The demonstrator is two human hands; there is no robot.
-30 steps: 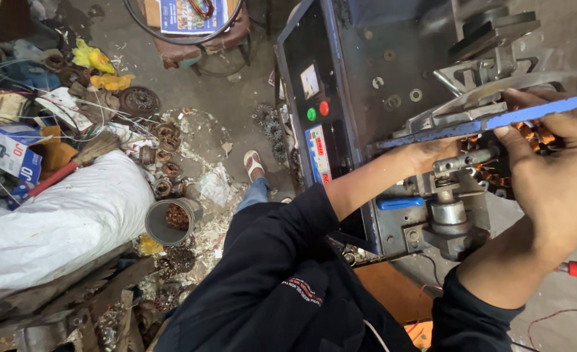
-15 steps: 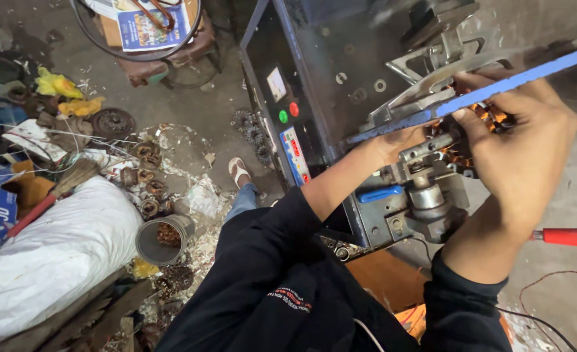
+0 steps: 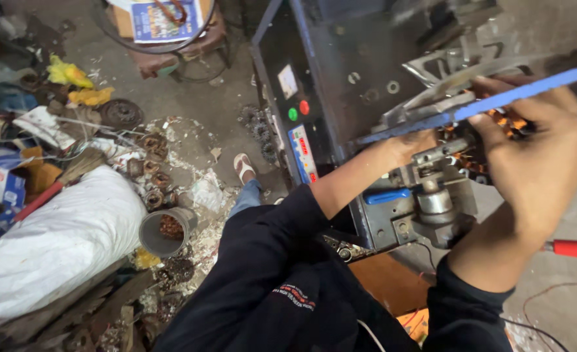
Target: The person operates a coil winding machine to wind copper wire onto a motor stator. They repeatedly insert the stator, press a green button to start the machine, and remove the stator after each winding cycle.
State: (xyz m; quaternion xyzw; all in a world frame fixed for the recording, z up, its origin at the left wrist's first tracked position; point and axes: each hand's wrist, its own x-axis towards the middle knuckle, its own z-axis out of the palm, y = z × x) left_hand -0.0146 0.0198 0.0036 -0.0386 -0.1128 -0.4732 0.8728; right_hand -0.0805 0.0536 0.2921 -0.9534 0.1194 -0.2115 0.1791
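A copper-wound coil piece (image 3: pixel 497 124) sits in the metal fixture (image 3: pixel 432 195) of a dark blue machine (image 3: pixel 327 72). My right hand (image 3: pixel 536 163) wraps around the coil piece from the right, fingers curled on it. My left hand (image 3: pixel 412 146) reaches in from the left and rests against the fixture beside the coil; its fingers are mostly hidden. A long blue strip (image 3: pixel 490 101) slants across above both hands, passing between my right thumb and fingers. Whether either hand holds the strip is unclear.
The machine's front panel has a green button (image 3: pixel 293 114) and a red button (image 3: pixel 304 107). A red-handled tool (image 3: pixel 575 249) lies at the right. On the floor are a white sack (image 3: pixel 53 241), a grey can of scrap (image 3: pixel 164 231), rusty parts and a stool (image 3: pixel 171 39).
The view has shifted slightly left and closer. My right hand has settled further onto the coil piece; the left hand stays at the fixture under the blue strip.
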